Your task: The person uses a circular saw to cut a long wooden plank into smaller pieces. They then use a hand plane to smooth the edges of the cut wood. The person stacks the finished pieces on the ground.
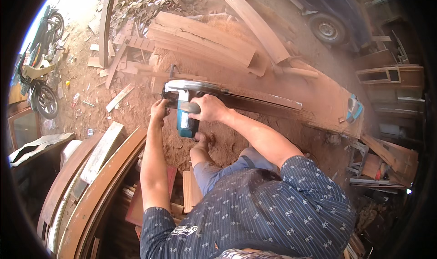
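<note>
A: R hand (210, 109) pos.?
B: Clamped on the power saw (185, 128), round its grip.
A: L hand (159, 110)?
B: Fingers curled at the saw's L edge; can't tell if they're gripping it.
A: Saw loc.?
B: L end of the dusty bench (325, 93), by the long board (273, 99).
A: R end?
B: Small blue-grey tool (354, 109), approx. at the corner; veh. wheel (327, 29) beyond.

Your left arm (154, 172) is stretched forward, almost straight, and your left hand (159, 111) has its fingers bent inward. Your right arm (259, 134) reaches diagonally forward and to the left; your right hand (210, 108) is curled closed, near the left one.
</note>
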A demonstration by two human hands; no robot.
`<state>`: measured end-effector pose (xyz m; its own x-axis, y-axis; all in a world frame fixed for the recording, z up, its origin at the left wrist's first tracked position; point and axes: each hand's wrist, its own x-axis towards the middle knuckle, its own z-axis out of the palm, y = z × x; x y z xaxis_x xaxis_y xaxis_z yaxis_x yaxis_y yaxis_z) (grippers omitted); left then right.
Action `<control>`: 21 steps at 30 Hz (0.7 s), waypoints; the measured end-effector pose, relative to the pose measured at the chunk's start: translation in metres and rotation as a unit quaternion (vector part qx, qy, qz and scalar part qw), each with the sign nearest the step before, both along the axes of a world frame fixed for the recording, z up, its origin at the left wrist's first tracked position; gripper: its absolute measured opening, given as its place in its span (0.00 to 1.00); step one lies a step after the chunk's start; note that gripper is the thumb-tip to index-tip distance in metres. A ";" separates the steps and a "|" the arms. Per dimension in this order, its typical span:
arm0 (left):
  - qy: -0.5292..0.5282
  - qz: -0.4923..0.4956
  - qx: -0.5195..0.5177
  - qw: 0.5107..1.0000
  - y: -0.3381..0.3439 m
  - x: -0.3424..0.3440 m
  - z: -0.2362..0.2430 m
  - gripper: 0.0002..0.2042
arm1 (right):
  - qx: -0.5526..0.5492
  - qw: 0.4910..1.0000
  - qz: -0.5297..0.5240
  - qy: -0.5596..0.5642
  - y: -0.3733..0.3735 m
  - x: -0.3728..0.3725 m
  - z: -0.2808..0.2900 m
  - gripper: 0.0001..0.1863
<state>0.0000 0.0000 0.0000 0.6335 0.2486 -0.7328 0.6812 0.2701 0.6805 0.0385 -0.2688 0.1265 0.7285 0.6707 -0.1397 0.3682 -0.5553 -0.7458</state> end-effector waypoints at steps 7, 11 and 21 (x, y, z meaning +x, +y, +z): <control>-0.072 -0.034 -0.020 0.997 -0.045 -0.019 0.059 0.14 | 0.060 0.996 -0.051 -0.036 -0.050 -0.017 0.044 0.22; -0.141 0.015 -0.106 0.984 -0.084 -0.049 0.080 0.27 | 0.115 0.990 -0.064 -0.050 -0.115 -0.014 0.103 0.20; 0.067 0.164 -0.164 0.970 -0.453 -0.038 -0.042 0.47 | 0.137 0.932 -0.327 0.077 -0.446 0.006 0.217 0.21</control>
